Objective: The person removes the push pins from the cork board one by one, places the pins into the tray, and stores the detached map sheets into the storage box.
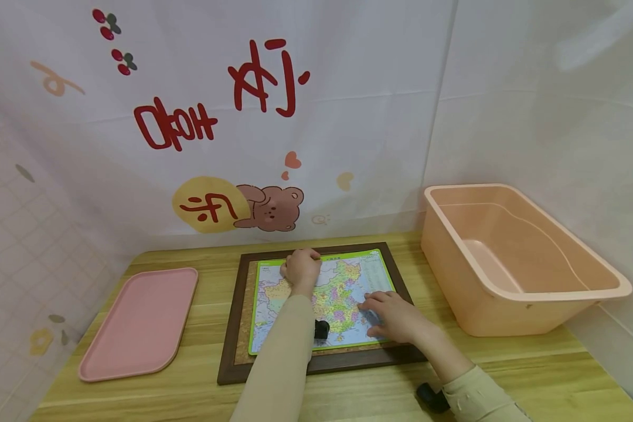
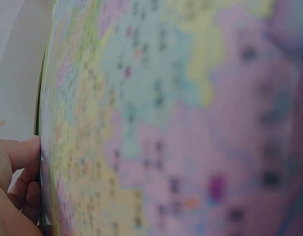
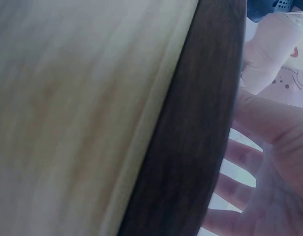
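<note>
A map of China [image 1: 337, 293] with a green border lies on a corkboard [image 1: 242, 328] in a dark wooden frame [image 1: 232, 346]. My left hand [image 1: 302, 271] is at the map's top edge, its fingers curled. In the left wrist view, the thumb and bent fingers of the left hand [image 2: 16, 177] pinch the edge of the map [image 2: 141, 123]. Over the map's right side, my right hand [image 1: 392, 316] has its fingers spread. The right wrist view shows the right hand [image 3: 269, 162] with fingers apart beside the dark frame [image 3: 191, 113]; contact with the map is hidden.
On the left of the wooden table [image 1: 200, 363] lies a pink tray [image 1: 142, 319]. A deep peach-coloured tub [image 1: 485, 305] stands on the right. Behind the table hangs a white printed cloth [image 1: 369, 117]. Black wrist cameras are on both forearms.
</note>
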Available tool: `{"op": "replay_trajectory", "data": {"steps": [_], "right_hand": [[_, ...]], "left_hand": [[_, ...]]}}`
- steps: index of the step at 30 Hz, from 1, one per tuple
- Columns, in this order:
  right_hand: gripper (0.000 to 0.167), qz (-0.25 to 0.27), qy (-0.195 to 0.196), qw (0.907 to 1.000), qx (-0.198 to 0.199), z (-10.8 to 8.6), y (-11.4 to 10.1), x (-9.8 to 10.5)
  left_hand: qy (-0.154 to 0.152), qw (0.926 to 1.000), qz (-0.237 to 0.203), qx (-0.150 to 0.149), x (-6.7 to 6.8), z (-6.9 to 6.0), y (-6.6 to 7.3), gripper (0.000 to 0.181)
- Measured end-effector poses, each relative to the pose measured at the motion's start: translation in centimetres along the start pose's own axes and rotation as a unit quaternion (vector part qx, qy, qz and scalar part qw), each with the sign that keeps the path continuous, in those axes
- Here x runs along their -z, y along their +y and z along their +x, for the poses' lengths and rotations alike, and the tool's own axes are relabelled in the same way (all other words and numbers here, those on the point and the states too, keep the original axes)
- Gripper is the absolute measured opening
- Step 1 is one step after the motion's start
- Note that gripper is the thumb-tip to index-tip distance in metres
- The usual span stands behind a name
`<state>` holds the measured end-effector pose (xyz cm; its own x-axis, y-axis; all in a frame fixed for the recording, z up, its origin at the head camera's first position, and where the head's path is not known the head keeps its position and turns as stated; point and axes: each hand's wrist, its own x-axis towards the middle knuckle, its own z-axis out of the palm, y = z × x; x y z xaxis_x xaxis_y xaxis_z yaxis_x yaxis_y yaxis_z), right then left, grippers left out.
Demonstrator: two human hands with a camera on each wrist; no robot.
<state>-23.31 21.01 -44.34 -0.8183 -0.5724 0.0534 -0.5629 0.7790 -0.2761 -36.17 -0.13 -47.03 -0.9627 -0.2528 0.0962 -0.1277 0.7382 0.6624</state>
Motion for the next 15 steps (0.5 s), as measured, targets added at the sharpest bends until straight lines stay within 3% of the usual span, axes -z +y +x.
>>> {"op": "replay_trajectory", "data": {"steps": [15], "right_hand": [[0.046,0.001,0.003,1.0,0.006,-0.05,0.23,-0.07]], "left_hand": [[0.001,1.0,0.0,0.006,0.19,0.1,0.2,0.01]]}}
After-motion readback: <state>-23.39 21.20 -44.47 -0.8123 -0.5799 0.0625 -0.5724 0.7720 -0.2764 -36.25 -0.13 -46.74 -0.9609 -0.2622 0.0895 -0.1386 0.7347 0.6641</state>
